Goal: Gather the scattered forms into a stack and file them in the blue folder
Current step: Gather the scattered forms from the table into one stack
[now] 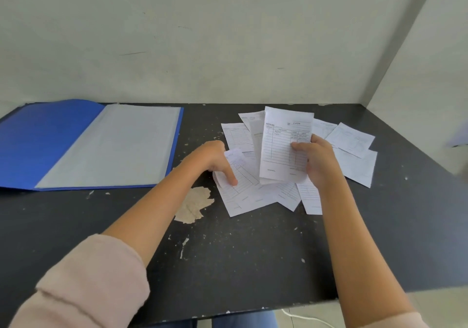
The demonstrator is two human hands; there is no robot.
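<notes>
Several white printed forms [354,160] lie scattered and overlapping on the black table [253,251], right of centre. My right hand [319,163] grips a small bunch of forms [281,148] upright, thumb across the front sheet. My left hand [215,158] is curled on another form [240,186], its fingers pinching the sheet's upper left corner, which bends up off the table. The blue folder [38,145] lies open flat at the far left, its grey inner sleeve [114,145] facing up, well apart from both hands.
A pale wall runs along the table's back edge, and another closes in at the right. A patch of worn surface [195,203] shows just left of the forms. The table's front edge [278,307] is close to my body.
</notes>
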